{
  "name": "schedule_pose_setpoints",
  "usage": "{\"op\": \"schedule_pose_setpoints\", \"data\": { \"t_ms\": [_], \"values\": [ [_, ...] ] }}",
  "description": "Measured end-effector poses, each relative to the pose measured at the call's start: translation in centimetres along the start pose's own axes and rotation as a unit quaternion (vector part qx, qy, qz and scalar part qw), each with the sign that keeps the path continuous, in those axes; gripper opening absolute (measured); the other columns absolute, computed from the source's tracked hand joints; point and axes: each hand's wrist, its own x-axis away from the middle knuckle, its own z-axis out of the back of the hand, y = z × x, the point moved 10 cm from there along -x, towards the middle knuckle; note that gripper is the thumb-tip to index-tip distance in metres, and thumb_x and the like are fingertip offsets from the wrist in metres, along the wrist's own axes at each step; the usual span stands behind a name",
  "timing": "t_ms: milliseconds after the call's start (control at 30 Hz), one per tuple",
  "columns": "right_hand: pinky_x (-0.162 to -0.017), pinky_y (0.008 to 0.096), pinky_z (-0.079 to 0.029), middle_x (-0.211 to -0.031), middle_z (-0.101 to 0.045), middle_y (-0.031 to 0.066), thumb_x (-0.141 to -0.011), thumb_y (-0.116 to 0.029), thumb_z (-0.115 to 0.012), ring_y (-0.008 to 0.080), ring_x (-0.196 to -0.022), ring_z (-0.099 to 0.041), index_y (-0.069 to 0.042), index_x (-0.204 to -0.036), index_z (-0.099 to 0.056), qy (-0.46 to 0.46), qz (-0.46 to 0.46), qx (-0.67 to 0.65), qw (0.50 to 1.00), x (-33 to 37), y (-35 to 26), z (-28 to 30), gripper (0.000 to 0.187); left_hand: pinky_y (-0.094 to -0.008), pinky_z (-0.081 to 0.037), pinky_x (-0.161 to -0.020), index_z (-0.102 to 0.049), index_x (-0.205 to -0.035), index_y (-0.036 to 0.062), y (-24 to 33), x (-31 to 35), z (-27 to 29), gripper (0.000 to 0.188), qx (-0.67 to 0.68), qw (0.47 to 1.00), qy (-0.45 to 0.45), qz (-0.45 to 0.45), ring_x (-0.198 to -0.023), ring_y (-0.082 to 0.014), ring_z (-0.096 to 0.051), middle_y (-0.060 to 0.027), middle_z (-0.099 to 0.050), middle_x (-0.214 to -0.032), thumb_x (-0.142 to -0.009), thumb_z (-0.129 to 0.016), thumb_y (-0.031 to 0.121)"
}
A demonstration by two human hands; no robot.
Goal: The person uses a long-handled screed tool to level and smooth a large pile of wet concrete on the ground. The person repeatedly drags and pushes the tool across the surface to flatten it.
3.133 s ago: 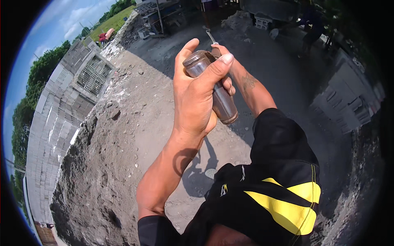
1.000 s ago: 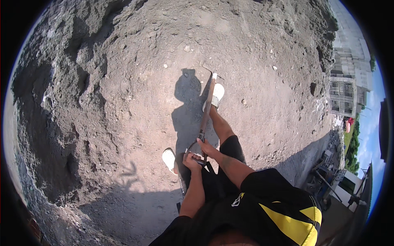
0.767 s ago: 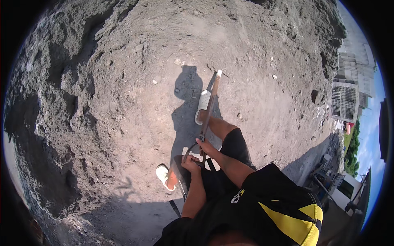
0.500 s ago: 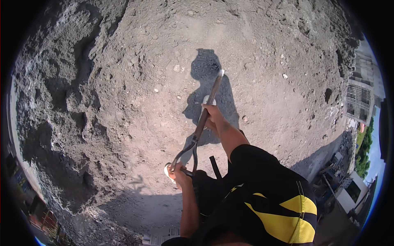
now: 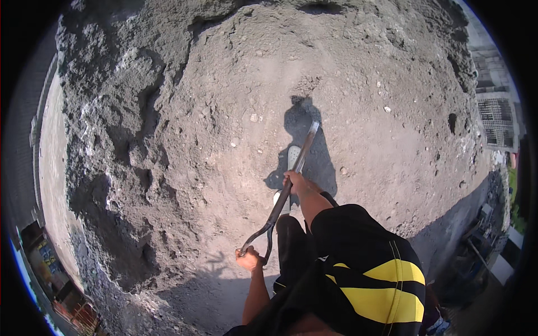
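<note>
A long-handled shovel point(image 5: 276, 213) slants from the lower left up to the right in front of me. Its near end forks into a D-shaped grip, and my left hand point(image 5: 248, 259) is wrapped round that grip. Further along, my right hand point(image 5: 295, 180) is closed round the shaft. The far metal end point(image 5: 314, 127) is pale and seen nearly edge-on, over my shadow point(image 5: 322, 162) on the ground; I cannot tell whether it touches. Beneath the shaft show two pale shoes, the farther shoe point(image 5: 293, 154) with small holes and the nearer shoe point(image 5: 277, 197) partly covered.
Dry grey-brown earth point(image 5: 224, 168) with loose stones spreads around me. A rough, broken bank of clods point(image 5: 112, 140) rises on the left. A grid panel point(image 5: 496, 122) stands at the far right, with clutter point(image 5: 482, 241) in shade below it.
My view has shifted and tilted. The shovel's far end has come lower and rightward in view. The nearer shoe has moved from beside my left hand toward the other shoe. Both grips remain.
</note>
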Motion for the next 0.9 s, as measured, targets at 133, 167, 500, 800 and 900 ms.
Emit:
{"op": "schedule_pose_setpoints", "data": {
  "t_ms": [133, 167, 500, 800, 900],
  "values": [
    [-0.048, 0.0351, -0.045, -0.064, -0.048, 0.0083, -0.071, -0.003, -0.057, 0.0209, -0.053, -0.050, -0.002, -0.073, -0.048, -0.008, 0.028, -0.021, 0.999, 7.2, 1.2, 0.8, 0.010, -0.0269, -0.034, -0.036, -0.040, -0.063, 0.0044, 0.7, 2.0, 4.7, 0.014, -0.025, 0.999, -0.030, -0.027, -0.037, -0.0133, -0.042, -0.0051, -0.043, -0.046, -0.062, -0.052, -0.003],
    [-0.048, 0.0351, -0.045, -0.064, -0.048, 0.0083, -0.071, -0.003, -0.057, 0.0209, -0.053, -0.050, -0.002, -0.073, -0.048, -0.009, 0.039, -0.045, 0.998, 9.0, 1.7, 1.3, 0.010, -0.0271, -0.034, -0.036, -0.040, -0.064, 0.0041, 1.8, 2.9, 5.6, 0.014, -0.002, 0.999, -0.030, -0.029, -0.037, -0.0134, -0.042, -0.0053, -0.043, -0.046, -0.062, -0.052, -0.003],
    [-0.046, 0.0348, -0.043, -0.059, -0.048, 0.0074, -0.075, -0.011, -0.059, 0.0204, -0.050, -0.050, -0.003, -0.072, -0.050, -0.033, 0.092, -0.255, 0.962, 19.0, 8.6, 7.2, 0.012, -0.0247, -0.034, -0.034, -0.041, -0.068, 0.0051, 9.5, 5.7, 12.9, 0.017, -0.058, 0.970, -0.182, -0.151, -0.036, -0.0126, -0.042, -0.0028, -0.043, -0.049, -0.065, -0.056, -0.002],
    [-0.042, 0.0339, -0.042, -0.058, -0.048, 0.0068, -0.071, -0.006, -0.058, 0.0186, -0.046, -0.048, -0.003, -0.070, -0.049, 0.125, 0.179, -0.441, 0.870, 28.9, 16.0, 30.2, 0.010, -0.0255, -0.032, -0.034, -0.039, -0.067, 0.0053, 5.4, 12.8, 5.7, 0.019, -0.153, 0.881, -0.417, -0.162, -0.038, -0.0119, -0.040, -0.0031, -0.041, -0.048, -0.063, -0.049, -0.010],
    [-0.040, 0.0337, -0.042, -0.057, -0.048, 0.0061, -0.071, -0.005, -0.058, 0.0178, -0.045, -0.048, -0.003, -0.069, -0.048, 0.221, 0.221, -0.522, 0.794, 35.1, 17.5, 43.3, 0.010, -0.0240, -0.033, -0.036, -0.042, -0.072, 0.0060, -0.6, 21.4, 0.2, 0.020, -0.177, 0.803, -0.542, -0.174, -0.039, -0.0117, -0.041, -0.0033, -0.044, -0.054, -0.062, -0.052, -0.009]
  ]
}}
